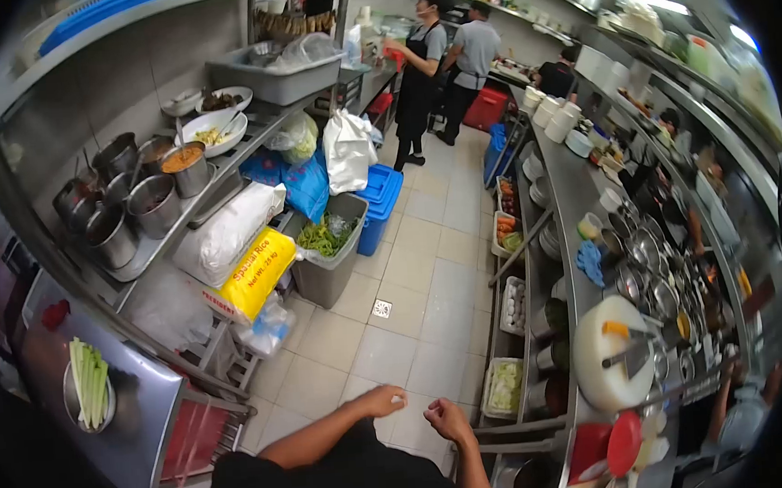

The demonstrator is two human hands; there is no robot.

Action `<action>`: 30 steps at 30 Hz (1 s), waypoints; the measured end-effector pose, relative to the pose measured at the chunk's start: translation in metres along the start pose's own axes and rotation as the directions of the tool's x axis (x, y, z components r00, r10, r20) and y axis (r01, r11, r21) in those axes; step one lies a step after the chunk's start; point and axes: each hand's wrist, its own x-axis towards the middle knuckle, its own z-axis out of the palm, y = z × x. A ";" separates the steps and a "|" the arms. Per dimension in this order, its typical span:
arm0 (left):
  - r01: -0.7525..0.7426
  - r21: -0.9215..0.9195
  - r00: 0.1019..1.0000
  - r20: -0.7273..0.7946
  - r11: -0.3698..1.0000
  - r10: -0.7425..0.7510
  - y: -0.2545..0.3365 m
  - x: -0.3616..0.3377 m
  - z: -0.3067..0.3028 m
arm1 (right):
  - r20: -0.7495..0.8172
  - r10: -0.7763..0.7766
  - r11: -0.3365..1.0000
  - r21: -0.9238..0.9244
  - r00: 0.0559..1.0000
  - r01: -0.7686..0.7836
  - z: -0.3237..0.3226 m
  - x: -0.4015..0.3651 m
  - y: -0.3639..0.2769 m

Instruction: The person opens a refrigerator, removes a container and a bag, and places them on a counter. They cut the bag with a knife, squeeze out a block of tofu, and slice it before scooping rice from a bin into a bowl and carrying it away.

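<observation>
Both hands are held low before my black-clothed body, above the tiled aisle floor (363, 353), with a gap between them. The fingers of my left hand (382, 401) are curled closed, a small pale spot showing at their tips. Whether that is an object is too small to tell. My right hand (449, 419) is likewise closed, thumb and fingers drawn together; anything inside it is hidden. Nearest to the right hand is a container of cut pale green vegetable (504, 387) on the lower shelf.
Left stand a steel table (142, 447) with a bowl of celery (90, 383), a rice sack (259, 269) and a grey bin (335, 280). A long steel counter (561, 232) with a round white board (606, 356) lines the right. People (420, 70) stand in the aisle's far end.
</observation>
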 end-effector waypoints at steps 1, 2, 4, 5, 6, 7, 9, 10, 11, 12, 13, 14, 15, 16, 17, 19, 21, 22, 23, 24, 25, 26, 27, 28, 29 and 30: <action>-0.071 0.095 0.996 0.064 0.993 0.065 -0.007 0.021 -0.009 | 0.018 0.004 0.999 -0.032 1.000 -0.003 -0.008 0.024 0.003; -0.260 0.071 0.962 -0.069 0.963 0.265 -0.017 0.046 -0.018 | 0.032 -0.004 0.998 -0.057 0.999 0.006 -0.015 0.052 0.000; -0.176 0.145 0.984 0.021 0.974 0.175 -0.010 0.092 -0.066 | 0.084 -0.048 0.996 -0.077 0.995 0.054 -0.042 0.102 -0.016; -0.109 0.221 0.989 0.122 0.969 0.084 -0.006 0.110 -0.088 | 0.120 -0.081 0.991 -0.092 0.989 0.092 -0.057 0.123 -0.028; -0.093 0.222 0.991 0.114 0.971 0.069 -0.004 0.121 -0.106 | 0.120 -0.044 0.997 -0.052 0.992 0.051 -0.072 0.141 -0.050; -0.120 0.224 0.991 0.082 0.967 0.104 -0.001 0.134 -0.127 | 0.141 -0.026 0.998 -0.058 0.990 0.034 -0.082 0.167 -0.051; -0.181 0.243 0.983 0.023 0.953 0.181 0.001 0.160 -0.168 | 0.159 0.021 0.996 0.084 0.987 -0.035 -0.094 0.219 -0.049; -0.294 0.337 0.948 -0.018 0.894 0.318 -0.029 0.175 -0.179 | 0.157 0.007 0.995 0.094 0.988 -0.022 -0.097 0.245 -0.048; -0.297 0.356 0.946 -0.016 0.886 0.323 -0.029 0.185 -0.204 | 0.140 -0.088 0.995 0.051 0.986 0.082 -0.100 0.274 -0.047; -0.293 0.370 0.942 -0.046 0.882 0.333 -0.021 0.194 -0.227 | 0.128 -0.183 0.983 0.004 0.975 0.184 -0.106 0.304 -0.048; -0.280 0.380 0.938 -0.088 0.882 0.336 -0.021 0.204 -0.247 | 0.146 -0.176 0.980 -0.068 0.973 0.187 -0.110 0.335 -0.051; -0.260 0.386 0.938 -0.115 0.885 0.326 -0.031 0.214 -0.268 | 0.134 -0.220 0.971 -0.061 0.966 0.230 -0.115 0.368 -0.054; -0.124 0.194 0.972 -0.174 0.973 0.158 -0.039 0.223 -0.291 | 0.136 -0.268 0.959 -0.056 0.954 0.277 -0.121 0.400 -0.065; 0.020 -0.032 0.979 -0.202 0.999 -0.026 -0.046 0.230 -0.306 | 0.166 -0.308 0.944 -0.072 0.937 0.323 -0.129 0.433 -0.078; 0.076 -0.157 0.955 -0.272 0.985 -0.117 -0.022 0.228 -0.325 | 0.199 -0.349 0.925 -0.085 0.916 0.371 -0.140 0.463 -0.099; 0.109 -0.248 0.868 -0.448 0.963 -0.214 0.024 0.223 -0.376 | 0.208 -0.515 0.841 -0.067 0.831 0.538 -0.149 0.539 -0.125; 0.104 -0.261 0.759 -0.603 0.960 -0.246 0.038 0.223 -0.407 | 0.286 -0.584 0.786 -0.035 0.760 0.617 -0.160 0.601 -0.179; 0.099 -0.280 0.707 -0.655 0.955 -0.266 0.044 0.219 -0.425 | 0.311 -0.654 0.721 -0.022 0.690 0.693 -0.165 0.626 -0.215; 0.025 -0.295 0.645 -0.725 0.955 -0.240 0.054 0.216 -0.442 | 0.323 -0.747 0.614 0.002 0.581 0.789 -0.168 0.656 -0.248; -0.055 -0.302 0.577 -0.788 0.952 -0.217 0.065 0.212 -0.457 | 0.367 -0.765 0.564 -0.013 0.529 0.826 -0.174 0.677 -0.288; -0.048 -0.238 0.497 -0.848 0.970 -0.183 0.072 0.206 -0.473 | 0.334 -0.840 0.467 0.043 0.428 0.883 -0.179 0.689 -0.333; -0.033 -0.172 0.415 -0.899 0.985 -0.143 0.079 0.201 -0.490 | 0.329 -0.840 0.461 0.012 0.431 0.887 -0.177 0.715 -0.362; -0.029 -0.118 0.334 -0.937 0.993 -0.102 0.095 0.197 -0.508 | 0.342 -0.856 0.389 -0.070 0.389 0.918 -0.183 0.728 -0.405; -0.013 -0.080 0.277 -0.958 0.997 -0.073 0.115 0.194 -0.527 | 0.166 -0.966 0.207 0.046 0.197 0.977 -0.177 0.746 -0.438; 0.035 -0.076 0.180 -0.980 0.997 -0.081 0.114 0.188 -0.545 | 0.207 -0.933 0.308 0.041 0.293 0.951 -0.186 0.740 -0.481; 0.128 0.007 0.138 -0.990 0.992 -0.011 0.124 0.188 -0.566 | 0.129 -0.983 0.146 0.114 0.132 0.983 -0.179 0.758 -0.511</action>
